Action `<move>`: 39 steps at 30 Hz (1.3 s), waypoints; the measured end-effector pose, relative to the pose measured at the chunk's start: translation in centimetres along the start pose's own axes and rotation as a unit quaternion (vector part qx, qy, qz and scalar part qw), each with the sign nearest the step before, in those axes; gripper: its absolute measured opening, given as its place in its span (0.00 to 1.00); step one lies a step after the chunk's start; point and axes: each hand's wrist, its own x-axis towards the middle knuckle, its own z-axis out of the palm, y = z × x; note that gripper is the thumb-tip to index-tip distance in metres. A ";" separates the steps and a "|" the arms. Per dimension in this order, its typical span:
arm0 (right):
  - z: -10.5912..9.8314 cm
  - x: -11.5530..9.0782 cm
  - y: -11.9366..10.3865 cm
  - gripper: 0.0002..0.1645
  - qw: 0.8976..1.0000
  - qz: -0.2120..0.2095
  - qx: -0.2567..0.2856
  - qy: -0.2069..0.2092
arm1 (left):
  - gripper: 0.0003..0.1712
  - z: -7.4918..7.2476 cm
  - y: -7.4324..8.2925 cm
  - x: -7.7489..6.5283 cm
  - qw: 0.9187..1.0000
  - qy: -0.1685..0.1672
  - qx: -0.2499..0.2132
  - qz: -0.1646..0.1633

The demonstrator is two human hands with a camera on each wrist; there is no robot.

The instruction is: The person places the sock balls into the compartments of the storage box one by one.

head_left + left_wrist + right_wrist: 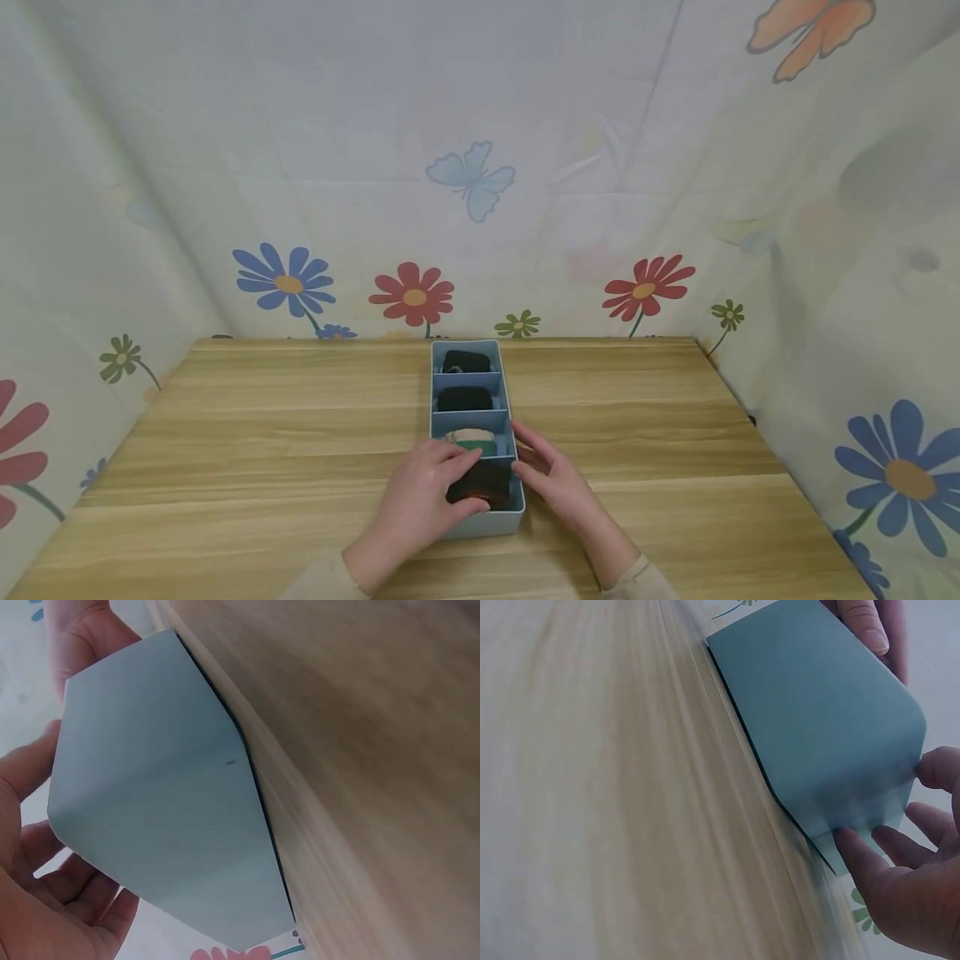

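Observation:
A long light-blue organizer box with crosswise dividers stands lengthwise before me. In its nearest compartment sits a black folded cloth-like item with a small orange mark low on it. My left hand reaches over the left rim and holds this item between thumb and forefinger; the box wall hides it in the left wrist view. Against the right outer wall, my right hand rests with its fingertips, fingers spread, also seen in the right wrist view. One compartment farther lies a green and cream folded item.
Two more black folded items fill the far compartments, one in each. The box stands on a wood-grain table, its far end near the table's back edge. Behind and beside the table hangs a flower-and-butterfly printed cloth.

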 end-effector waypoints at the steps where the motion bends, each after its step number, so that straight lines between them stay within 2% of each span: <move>1: 0.0 0.0 0.0 0.36 1.000 0.000 -0.002 0.001 | 0.37 0.0 0.0 0.0 1.000 -0.002 -0.004 -0.004; 6: 0.0 0.0 0.1 0.36 1.000 -0.004 -0.006 0.007 | 0.37 -0.3 0.0 0.1 0.999 0.005 -0.031 -0.021; 17: 0.1 -0.1 0.1 0.36 1.000 0.000 0.005 0.008 | 0.29 -1.9 -0.9 -0.1 0.998 0.028 -0.024 -0.059; 23: 0.1 0.0 0.2 0.36 1.000 0.005 0.001 0.009 | 0.26 -2.6 -2.3 -0.4 0.998 0.056 0.009 -0.036; 28: 0.0 -0.1 -0.2 0.36 1.000 0.003 -0.011 0.008 | 0.26 -2.9 -3.8 -0.9 0.997 0.061 0.031 -0.030; 32: -0.2 -0.3 -0.6 0.35 0.997 -0.014 -0.070 0.009 | 0.25 -3.2 -5.0 -1.6 0.997 0.054 0.047 -0.040; 35: -0.6 -0.3 -1.1 0.33 0.990 -0.041 -0.137 0.017 | 0.25 -3.8 -5.7 -2.0 0.996 0.046 0.059 -0.055; 37: -1.0 -0.3 -1.5 0.32 0.981 -0.065 -0.183 0.025 | 0.25 -4.3 -6.2 -2.4 0.995 0.040 0.069 -0.065; 39: -1.4 -0.2 -1.8 0.32 0.965 -0.100 -0.241 0.037 | 0.26 -4.7 -6.8 -2.7 0.993 0.032 0.080 -0.078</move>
